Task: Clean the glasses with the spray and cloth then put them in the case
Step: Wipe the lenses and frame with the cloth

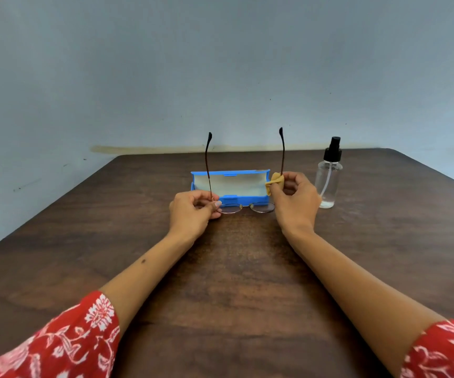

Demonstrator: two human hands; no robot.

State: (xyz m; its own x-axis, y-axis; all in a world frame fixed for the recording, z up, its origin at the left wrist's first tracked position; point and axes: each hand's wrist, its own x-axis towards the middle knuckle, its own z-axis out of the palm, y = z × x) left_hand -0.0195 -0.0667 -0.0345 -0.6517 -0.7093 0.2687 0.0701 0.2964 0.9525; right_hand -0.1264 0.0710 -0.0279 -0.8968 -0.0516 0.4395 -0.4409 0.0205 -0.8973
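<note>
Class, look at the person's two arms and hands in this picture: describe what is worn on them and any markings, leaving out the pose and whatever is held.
Both arms are bare from above the elbow to the fingers. Each upper arm has a red sleeve with a white floral and leaf print: left sleeve, right sleeve. The left hand and right hand show no gloves; no rings, bracelets or watch are visible. A small dark mark sits on the left forearm.

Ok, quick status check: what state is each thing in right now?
glasses: unfolded, temples pointing up, held off the table
case: open, nothing inside
cloth: bunched, pinched around the right temple
spray bottle: upright, untouched, nearly drained
left hand: pinching the frame's left end
right hand: gripping the cloth
</note>
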